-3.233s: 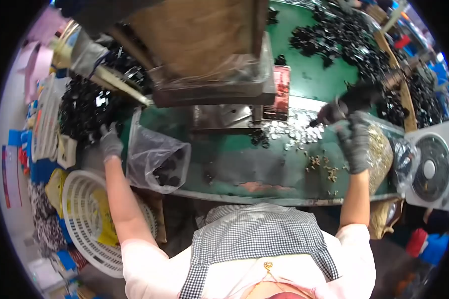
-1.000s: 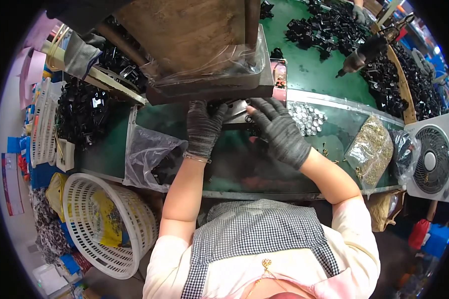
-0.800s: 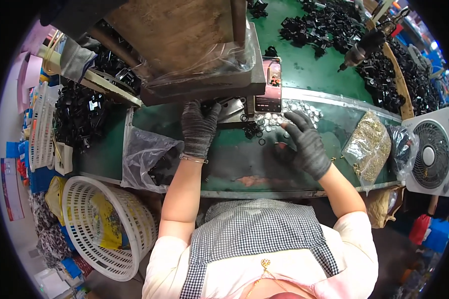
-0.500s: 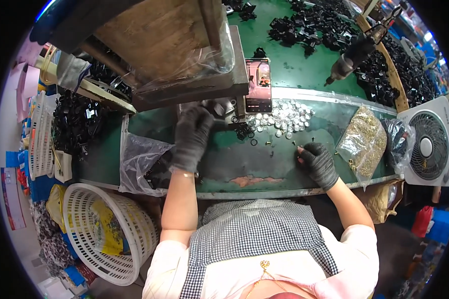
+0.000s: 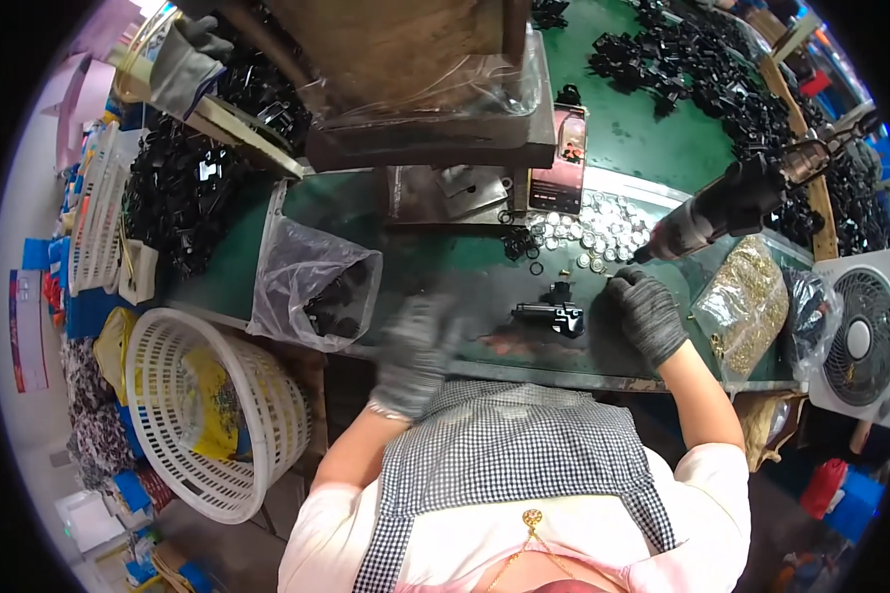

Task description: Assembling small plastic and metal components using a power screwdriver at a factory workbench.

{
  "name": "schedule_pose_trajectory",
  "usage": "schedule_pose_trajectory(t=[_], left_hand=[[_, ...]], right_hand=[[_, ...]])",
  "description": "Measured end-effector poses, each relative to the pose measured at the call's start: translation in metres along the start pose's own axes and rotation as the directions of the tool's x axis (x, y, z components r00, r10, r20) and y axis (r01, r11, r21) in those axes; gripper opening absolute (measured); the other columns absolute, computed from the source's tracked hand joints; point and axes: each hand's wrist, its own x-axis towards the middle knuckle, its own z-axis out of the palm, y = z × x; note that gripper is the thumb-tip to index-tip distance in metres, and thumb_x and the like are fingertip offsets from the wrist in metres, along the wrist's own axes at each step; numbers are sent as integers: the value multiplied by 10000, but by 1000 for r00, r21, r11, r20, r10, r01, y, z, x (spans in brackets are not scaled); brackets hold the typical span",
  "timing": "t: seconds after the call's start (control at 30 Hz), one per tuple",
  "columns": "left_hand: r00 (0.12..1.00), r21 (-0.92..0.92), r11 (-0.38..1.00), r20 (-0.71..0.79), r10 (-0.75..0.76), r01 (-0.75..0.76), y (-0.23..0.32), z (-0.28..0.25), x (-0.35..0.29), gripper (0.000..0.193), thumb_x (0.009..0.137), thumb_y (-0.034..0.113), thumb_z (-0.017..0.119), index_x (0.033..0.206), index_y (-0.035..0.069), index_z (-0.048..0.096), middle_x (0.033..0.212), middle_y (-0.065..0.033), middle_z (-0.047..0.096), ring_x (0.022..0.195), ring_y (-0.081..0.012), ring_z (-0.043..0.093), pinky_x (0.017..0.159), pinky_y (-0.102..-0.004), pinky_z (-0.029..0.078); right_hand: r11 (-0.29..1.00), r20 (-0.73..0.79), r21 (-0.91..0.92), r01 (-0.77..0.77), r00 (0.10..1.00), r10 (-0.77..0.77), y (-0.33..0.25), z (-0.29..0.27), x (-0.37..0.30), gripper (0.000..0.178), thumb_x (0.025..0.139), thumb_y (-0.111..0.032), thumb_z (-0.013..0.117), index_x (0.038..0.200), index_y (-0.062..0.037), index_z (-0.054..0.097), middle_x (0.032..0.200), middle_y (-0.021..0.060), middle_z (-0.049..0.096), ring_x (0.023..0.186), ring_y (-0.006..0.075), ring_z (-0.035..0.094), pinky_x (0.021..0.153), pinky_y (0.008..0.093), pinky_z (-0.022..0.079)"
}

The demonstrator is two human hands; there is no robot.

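My left hand [image 5: 417,354], in a dark grey knitted glove, is over the bench's front edge, smeared by motion; its fingers do not show clearly. A small black metal part [image 5: 554,316] with a shiny end lies on the green bench between my hands. Right of it rests my right hand [image 5: 650,318], gloved alike, its thumb and fingers pinched together. Whatever they hold is too small to name. The tip of a dark power screwdriver [image 5: 707,219] hangs just above those fingers. Behind the part are silvery round pieces [image 5: 603,232] and black rings [image 5: 536,268].
A press-like machine [image 5: 430,138] overhangs the bench, beside an upright phone [image 5: 558,173]. Bags of brass-coloured screws [image 5: 747,306] and black pieces [image 5: 316,287] lie right and left. A fan [image 5: 853,336] stands far right, a white basket [image 5: 257,435] lower left. Black parts [image 5: 672,64] heap behind.
My left hand has come back from under the machine toward the bench edge. A black part now lies between my hands. The screwdriver is lower, close to my right fingers.
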Motion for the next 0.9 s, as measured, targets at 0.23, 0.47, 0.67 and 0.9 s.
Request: schedule_pose_trajectory(t=[0.23,0.47,0.67,0.9], left_hand=[[879,238,900,232,-417,364,-25,-1,8,273,801,191,700,1019,45,624,935,-157,644,807,-320,647,702,-394,528],[950,-339,915,142,279,-218,67,36,51,262,743,87,695,987,42,609,954,-134,622,884,-315,624,771,-397,516],[915,-381,899,243,322,-215,70,49,54,238,722,23,680,951,29,614,948,-149,618,916,-332,610,815,-382,510],[919,-448,887,294,262,-110,68,48,55,190,724,8,684,901,21,619,961,-138,622,920,-311,613,811,-373,507]], right_hand=[[946,-91,323,-20,995,52,-18,-20,11,270,667,49,631,916,-54,629,867,146,637,813,322,632,712,368,515],[697,-362,682,219,930,62,-54,-18,5,233,682,86,679,866,-46,625,851,103,641,745,262,635,675,321,519],[576,-290,794,195,954,77,-56,-3,0,207,700,70,691,866,-34,626,850,86,642,713,221,632,643,307,515],[772,-191,608,183,978,-81,-54,-23,2,334,625,-68,682,951,-34,618,955,127,624,878,312,622,734,377,512]])
